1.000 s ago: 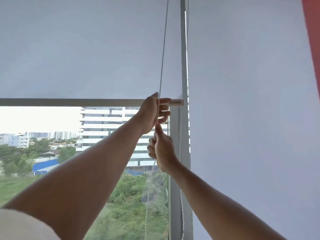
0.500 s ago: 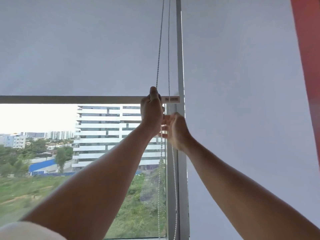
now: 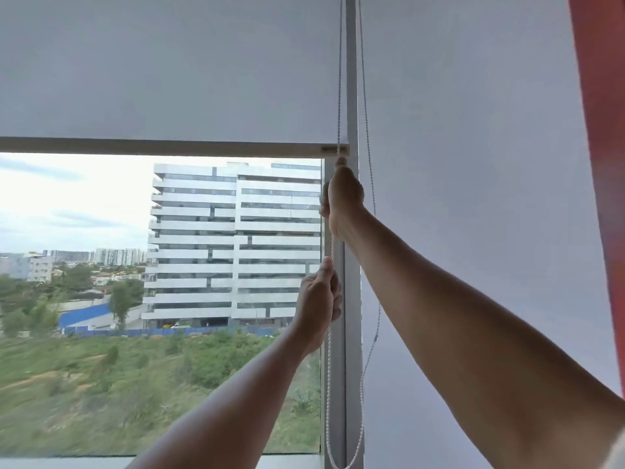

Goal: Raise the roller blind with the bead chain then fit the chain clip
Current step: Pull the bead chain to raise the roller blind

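Observation:
A pale grey roller blind (image 3: 169, 69) covers the upper part of the left window, its bottom bar (image 3: 162, 147) about a third of the way down. A white bead chain (image 3: 338, 96) hangs by the window's right frame; its second strand (image 3: 367, 130) drops to the right and loops at the bottom. My right hand (image 3: 343, 198) is closed on the front strand just under the bar. My left hand (image 3: 319, 296) grips the same strand lower down. No chain clip is visible.
A white vertical window frame (image 3: 351, 367) stands just right of the hands. A second blind (image 3: 473, 164) is fully lowered on the right. A red curtain or wall edge (image 3: 602, 130) runs along the far right. Buildings and greenery lie outside.
My left hand has dropped down the chain from the bar level. My right hand has risen above it to just under the bar. The view has tilted slightly downward.

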